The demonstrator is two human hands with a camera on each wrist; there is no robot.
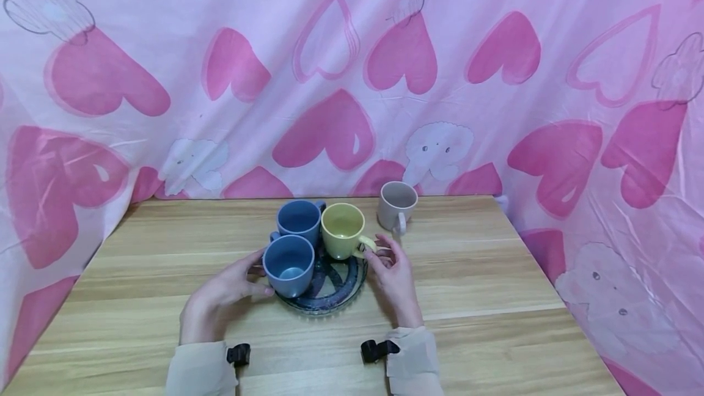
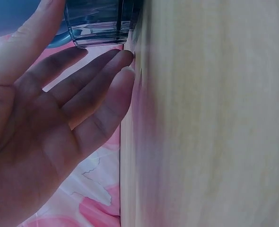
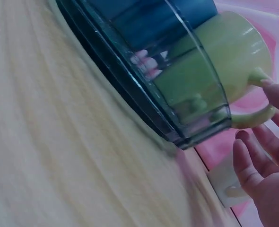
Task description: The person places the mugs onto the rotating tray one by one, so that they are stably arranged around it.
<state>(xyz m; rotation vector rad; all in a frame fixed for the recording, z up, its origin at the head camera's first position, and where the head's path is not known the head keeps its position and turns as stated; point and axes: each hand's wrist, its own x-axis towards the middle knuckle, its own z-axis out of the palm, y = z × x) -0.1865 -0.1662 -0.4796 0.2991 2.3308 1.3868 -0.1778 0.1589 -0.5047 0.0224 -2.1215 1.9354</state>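
While both hands stay low on the table (image 1: 473,298), I see my left hand (image 1: 228,289) with relaxed fingers touching the near blue cup (image 1: 288,264). My right hand (image 1: 392,271), also loose, holds nothing beside the yellow cup (image 1: 342,230) handle. Between them sits the dark glass tray (image 1: 343,291); a grey cup (image 1: 397,205) stands beyond my right hand.

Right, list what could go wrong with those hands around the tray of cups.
The near blue cup seems to stand at the dark tray's left edge; the left hand, fingers straight beside it, might nudge it off.

The right hand is at the yellow cup's handle; a pull there could tip it against the far blue cup.

Three cups crowd the tray, so lifting it unevenly may slide them.
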